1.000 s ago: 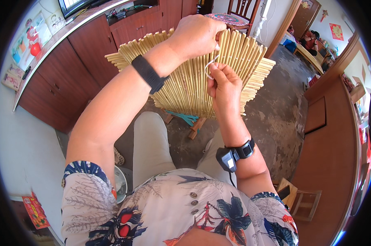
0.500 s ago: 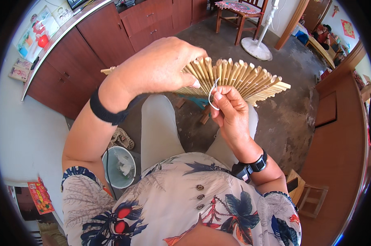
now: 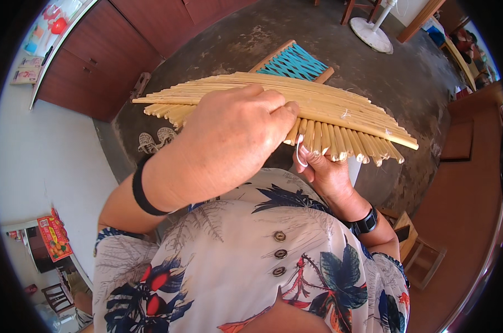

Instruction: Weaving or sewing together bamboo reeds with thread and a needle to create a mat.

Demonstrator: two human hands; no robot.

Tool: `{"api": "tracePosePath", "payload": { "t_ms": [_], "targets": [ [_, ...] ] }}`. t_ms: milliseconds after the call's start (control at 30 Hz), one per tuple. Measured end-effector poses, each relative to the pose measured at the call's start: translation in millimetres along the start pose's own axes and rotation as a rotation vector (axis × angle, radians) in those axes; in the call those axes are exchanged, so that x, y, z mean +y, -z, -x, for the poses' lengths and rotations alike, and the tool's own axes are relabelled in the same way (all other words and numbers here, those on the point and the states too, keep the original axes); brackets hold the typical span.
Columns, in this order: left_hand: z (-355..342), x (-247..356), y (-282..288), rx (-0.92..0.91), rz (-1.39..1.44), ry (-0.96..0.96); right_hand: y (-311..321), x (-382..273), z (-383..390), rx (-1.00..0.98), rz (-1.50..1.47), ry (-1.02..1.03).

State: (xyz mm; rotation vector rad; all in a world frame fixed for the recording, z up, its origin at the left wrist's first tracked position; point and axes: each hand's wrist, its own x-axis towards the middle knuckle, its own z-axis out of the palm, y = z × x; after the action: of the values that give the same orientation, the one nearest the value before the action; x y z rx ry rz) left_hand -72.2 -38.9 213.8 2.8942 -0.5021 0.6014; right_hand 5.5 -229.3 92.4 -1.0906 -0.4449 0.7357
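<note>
Now bamboo mat [image 3: 340, 108] pinched under left hand [image 3: 232, 139] fingers [image 3: 282, 111].

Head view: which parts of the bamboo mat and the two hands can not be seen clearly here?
- Bamboo mat: its middle near side is hidden under the left hand.
- Right hand: its fingertips go under the mat's sticks, so the grip is not visible.
- White cord: only a small loop shows; where it is tied is too small to tell.
- Blue woven stool: the mat covers its near part.
</note>
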Motion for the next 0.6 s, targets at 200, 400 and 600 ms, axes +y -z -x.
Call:
{"api": "tracePosePath", "payload": {
  "t_ms": [200, 400, 600],
  "targets": [
    [4, 12, -8, 0.048, -0.043, 0.060, 16, 17, 2, -0.079, 0.354, -0.006],
    [1, 12, -16, 0.116, -0.017, -0.009, 37, 36, 5, -0.187, 0.082, -0.117],
    [2, 16, -17, 0.087, 0.027, 0.001, 46, 19, 12, -0.292, 0.111, -0.310]
  ]
}}
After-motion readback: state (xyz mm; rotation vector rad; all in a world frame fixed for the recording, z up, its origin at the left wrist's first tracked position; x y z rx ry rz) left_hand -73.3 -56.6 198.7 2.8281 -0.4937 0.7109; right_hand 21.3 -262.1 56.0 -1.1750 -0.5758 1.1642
